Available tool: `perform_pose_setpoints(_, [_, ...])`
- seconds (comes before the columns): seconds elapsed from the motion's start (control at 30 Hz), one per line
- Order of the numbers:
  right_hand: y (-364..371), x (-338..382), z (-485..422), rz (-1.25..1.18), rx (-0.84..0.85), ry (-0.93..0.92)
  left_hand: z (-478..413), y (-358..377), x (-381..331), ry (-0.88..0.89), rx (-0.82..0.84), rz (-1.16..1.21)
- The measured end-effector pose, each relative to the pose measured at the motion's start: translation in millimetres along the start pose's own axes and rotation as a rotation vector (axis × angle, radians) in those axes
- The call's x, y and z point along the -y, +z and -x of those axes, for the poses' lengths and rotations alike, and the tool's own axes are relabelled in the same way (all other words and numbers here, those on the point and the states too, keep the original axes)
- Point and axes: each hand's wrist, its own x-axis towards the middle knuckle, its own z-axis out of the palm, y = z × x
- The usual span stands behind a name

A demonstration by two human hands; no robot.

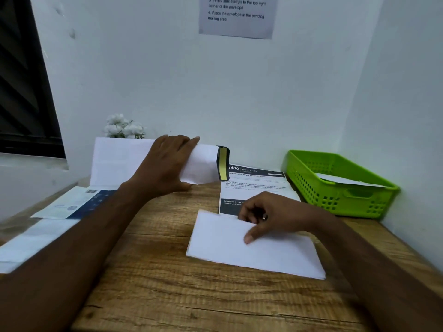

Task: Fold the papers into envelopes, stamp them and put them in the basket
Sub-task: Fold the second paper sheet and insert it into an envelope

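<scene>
Hands: L point(165, 166) holds 1 sheet point(115, 159), R point(271, 212) pinches 1 folded sheet point(263, 257).

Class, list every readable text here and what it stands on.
Wall notice: "3 Firmly affix stamps to the top right corner of the envelope"
Wall notice: "4. Place the envelope in the pending mailing area"
Desk sheet: "2400"
Its small print and the blue leaflet: too blurred.

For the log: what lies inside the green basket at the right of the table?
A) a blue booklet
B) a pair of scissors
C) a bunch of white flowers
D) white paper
D: white paper shows above the front wall of the green basket; nothing else can be seen in it.
</scene>
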Motion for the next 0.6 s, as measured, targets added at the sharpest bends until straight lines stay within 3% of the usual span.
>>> perform_pose_setpoints(0.17, [-14, -3, 4, -0.287, -0.242, -0.065, 0, -1, 6, -0.012, -0.027, 0.007])
perform_pose_setpoints(0.3, [-24, -11, 2, -0.428, -0.617, -0.047, 2, -3, 10, -0.017, -0.041, 0.018])
perform_pose_setpoints(0.37, [-27, -15, 1, -0.377, -0.786, -0.040, 2, -3, 10, -0.016, -0.044, 0.027])
perform_pose_setpoints(0.6, [-24, -28, -1, -0.079, -0.795, 0.027, 1, -1, 11, 0.014, -0.033, 0.047])
